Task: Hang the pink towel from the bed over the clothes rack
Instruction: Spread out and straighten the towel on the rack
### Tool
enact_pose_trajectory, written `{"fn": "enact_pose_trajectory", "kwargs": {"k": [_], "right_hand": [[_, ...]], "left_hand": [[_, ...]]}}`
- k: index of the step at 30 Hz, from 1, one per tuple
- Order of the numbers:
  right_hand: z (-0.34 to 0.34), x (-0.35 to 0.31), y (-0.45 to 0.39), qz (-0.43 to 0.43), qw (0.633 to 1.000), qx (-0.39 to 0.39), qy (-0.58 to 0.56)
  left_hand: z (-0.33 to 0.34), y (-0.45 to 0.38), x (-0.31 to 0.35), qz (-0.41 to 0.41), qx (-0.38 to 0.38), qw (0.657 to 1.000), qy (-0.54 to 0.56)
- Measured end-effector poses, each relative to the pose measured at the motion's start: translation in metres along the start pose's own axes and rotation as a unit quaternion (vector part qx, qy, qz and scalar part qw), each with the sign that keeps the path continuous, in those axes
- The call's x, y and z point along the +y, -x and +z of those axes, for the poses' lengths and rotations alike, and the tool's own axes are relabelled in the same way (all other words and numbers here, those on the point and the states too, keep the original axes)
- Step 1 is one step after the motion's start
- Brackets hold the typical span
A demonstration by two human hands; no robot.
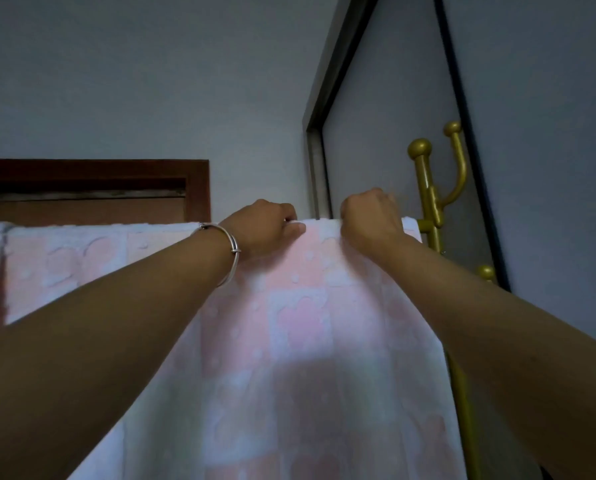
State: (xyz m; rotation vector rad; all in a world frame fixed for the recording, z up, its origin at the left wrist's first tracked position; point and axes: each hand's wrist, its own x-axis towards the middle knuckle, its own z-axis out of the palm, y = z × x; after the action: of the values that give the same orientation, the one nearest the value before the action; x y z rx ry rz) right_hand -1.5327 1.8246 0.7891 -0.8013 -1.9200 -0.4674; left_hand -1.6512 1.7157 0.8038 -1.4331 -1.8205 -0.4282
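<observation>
The pink towel, checked pink and white with a raised pattern, hangs draped over the top bar of the clothes rack and fills the lower middle of the view. The bar itself is hidden under the cloth. My left hand, with a silver bangle on its wrist, grips the towel's top fold. A short way to the right, my right hand is closed on the same fold near the towel's right edge. The rack's gold upright post, with ball-tipped hooks, stands just right of my right hand.
A grey wall fills the upper view. A dark wooden door frame sits behind the towel at the left. A grey door with a dark edge stands behind the gold post at the right.
</observation>
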Motion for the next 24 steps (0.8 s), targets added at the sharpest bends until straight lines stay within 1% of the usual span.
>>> {"fn": "enact_pose_trajectory", "kwargs": {"k": [4,7,11,17,21,22,24], "right_hand": [[-0.006,-0.069,0.004,-0.057,0.994,0.010,-0.095],[-0.011,-0.120,0.009,-0.098,0.985,0.022,-0.143],[-0.019,-0.187,0.020,-0.129,0.976,0.027,-0.173],[-0.027,-0.288,0.037,-0.144,0.971,0.035,-0.188],[-0.029,-0.324,0.042,-0.125,0.975,0.032,-0.183],[-0.031,-0.341,0.044,-0.116,0.976,0.030,-0.180],[-0.031,-0.346,0.046,-0.105,0.979,0.030,-0.172]], "left_hand": [[-0.017,0.037,-0.043,-0.011,0.032,0.998,-0.048],[-0.034,0.069,-0.081,-0.029,0.044,0.995,-0.084],[-0.055,0.110,-0.128,-0.060,0.038,0.990,-0.120],[-0.090,0.170,-0.189,-0.112,0.043,0.977,-0.176],[-0.101,0.196,-0.205,-0.185,0.078,0.968,-0.149],[-0.107,0.205,-0.215,-0.192,0.083,0.969,-0.134],[-0.106,0.207,-0.214,-0.198,0.085,0.972,-0.090]]}}
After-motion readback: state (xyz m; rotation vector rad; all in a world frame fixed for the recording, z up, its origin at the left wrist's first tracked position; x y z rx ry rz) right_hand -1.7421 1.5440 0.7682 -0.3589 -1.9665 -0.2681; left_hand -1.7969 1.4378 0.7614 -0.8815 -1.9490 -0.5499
